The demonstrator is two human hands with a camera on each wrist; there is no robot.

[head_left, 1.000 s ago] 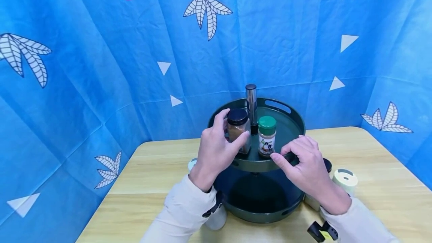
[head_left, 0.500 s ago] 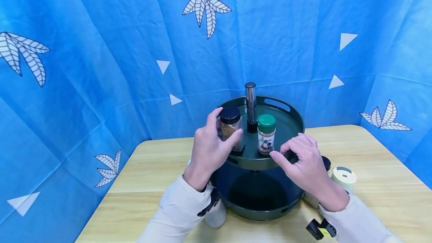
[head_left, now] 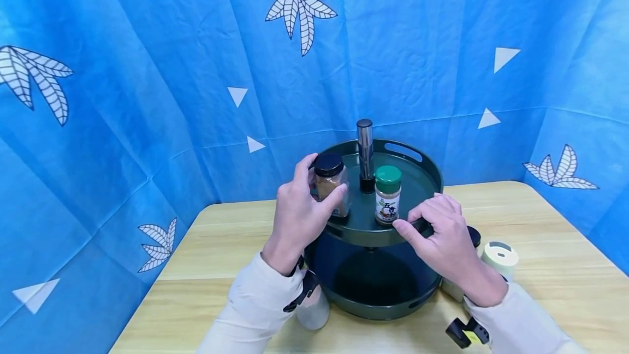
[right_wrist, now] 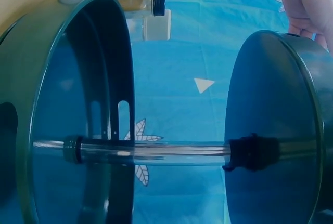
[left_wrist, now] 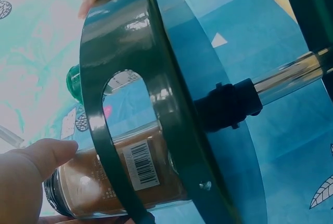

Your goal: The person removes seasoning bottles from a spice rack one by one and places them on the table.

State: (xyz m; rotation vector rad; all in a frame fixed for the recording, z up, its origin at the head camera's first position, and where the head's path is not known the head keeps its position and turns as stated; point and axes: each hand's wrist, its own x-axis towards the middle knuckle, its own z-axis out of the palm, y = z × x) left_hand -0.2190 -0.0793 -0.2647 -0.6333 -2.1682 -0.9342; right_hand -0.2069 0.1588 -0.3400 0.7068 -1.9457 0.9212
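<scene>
My left hand (head_left: pixel 300 212) grips a clear spice jar (head_left: pixel 339 209) with a black lid and brown powder inside. The jar is upright at the left of the upper tray (head_left: pixel 413 168) of a dark green two-tier stand; its barcode label shows through the handle slot in the left wrist view. Right of it on this tray stands a green-capped seasoning bottle (head_left: pixel 387 206). My right hand (head_left: pixel 444 239) holds the tray's front right rim between thumb and curled fingers, its thumb tip close to the bottle.
A metal post (head_left: pixel 365 152) rises from the middle of the upper tray. Below is the lower tray (head_left: pixel 375 310). On the wooden table (head_left: pixel 226 239), a pale jar (head_left: pixel 314 310) stands at the left, and a cream-lidded container (head_left: pixel 500 258) at the right.
My left hand has moved left with the black-lidded jar, widening the gap between it and the green-capped bottle. The right hand has stayed at the rim.
</scene>
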